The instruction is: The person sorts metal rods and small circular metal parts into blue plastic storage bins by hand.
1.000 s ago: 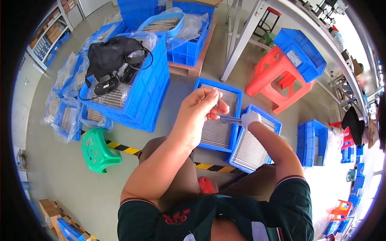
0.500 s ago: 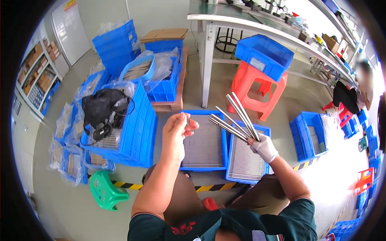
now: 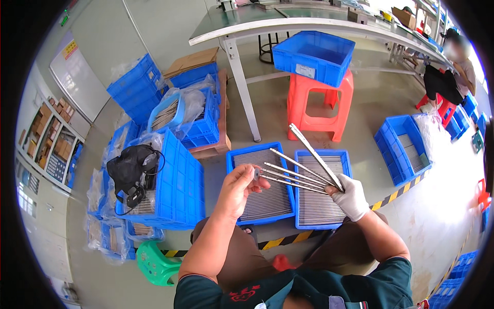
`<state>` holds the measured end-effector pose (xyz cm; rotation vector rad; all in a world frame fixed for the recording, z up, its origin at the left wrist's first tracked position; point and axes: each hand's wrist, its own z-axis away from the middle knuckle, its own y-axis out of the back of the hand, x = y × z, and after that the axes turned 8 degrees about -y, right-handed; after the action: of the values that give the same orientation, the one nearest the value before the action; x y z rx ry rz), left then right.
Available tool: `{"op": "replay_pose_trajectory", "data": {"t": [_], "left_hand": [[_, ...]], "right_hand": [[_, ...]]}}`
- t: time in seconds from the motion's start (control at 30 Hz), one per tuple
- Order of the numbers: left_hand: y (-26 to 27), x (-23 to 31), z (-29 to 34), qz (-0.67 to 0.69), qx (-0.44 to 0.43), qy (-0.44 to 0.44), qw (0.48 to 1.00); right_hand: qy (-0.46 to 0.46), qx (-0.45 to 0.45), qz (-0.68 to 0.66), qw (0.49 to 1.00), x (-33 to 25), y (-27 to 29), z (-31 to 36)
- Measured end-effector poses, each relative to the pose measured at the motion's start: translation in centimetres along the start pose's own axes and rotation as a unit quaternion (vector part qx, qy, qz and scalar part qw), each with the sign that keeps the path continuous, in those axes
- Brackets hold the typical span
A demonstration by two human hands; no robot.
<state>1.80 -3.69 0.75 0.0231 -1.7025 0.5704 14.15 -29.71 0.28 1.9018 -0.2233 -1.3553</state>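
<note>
A grey workshop floor (image 3: 370, 149) spreads beneath everything, with a long green-topped workbench (image 3: 247, 15) along its far side. At left rises a stack of blue plastic crates (image 3: 182, 190), a black fabric bag (image 3: 131, 170) lying on its top. Near the workbench's front edge, a red plastic stool (image 3: 298, 103) bears a blue plastic bin (image 3: 324, 75). Two shallow rectangular blue plastic trays (image 3: 316, 226) sit side by side on the floor, each lined with rows of slim grey metal rods, their near edges beside yellow-and-black striped tape (image 3: 285, 240). A low green plastic stool (image 3: 156, 263) stands left of the tape. The white-gloved right hand (image 3: 352, 198), above the right tray's right edge, grasps a fan of long silvery metal rods (image 3: 315, 155); some reach over the left tray, while the uppermost point past the right tray's far left corner. The bare left hand (image 3: 236, 188), above the left tray's left edge, pinches a small dark grey piece (image 3: 257, 174) between thumb and fingers, close to the rod tips.
</note>
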Motion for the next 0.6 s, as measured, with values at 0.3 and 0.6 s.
{"op": "replay_pose_trajectory", "data": {"t": [0.3,0.6], "left_hand": [[1.0,-0.8,-0.5,0.048,-0.039,0.052,0.997],[1.6,-0.2,0.0,-0.033,-0.028,0.023,0.999]], "right_hand": [[0.044,0.025,0.023,0.998,-0.1,-0.1,0.1],[0.072,0.054,0.039,0.995,-0.1,-0.8,-0.4]]}}
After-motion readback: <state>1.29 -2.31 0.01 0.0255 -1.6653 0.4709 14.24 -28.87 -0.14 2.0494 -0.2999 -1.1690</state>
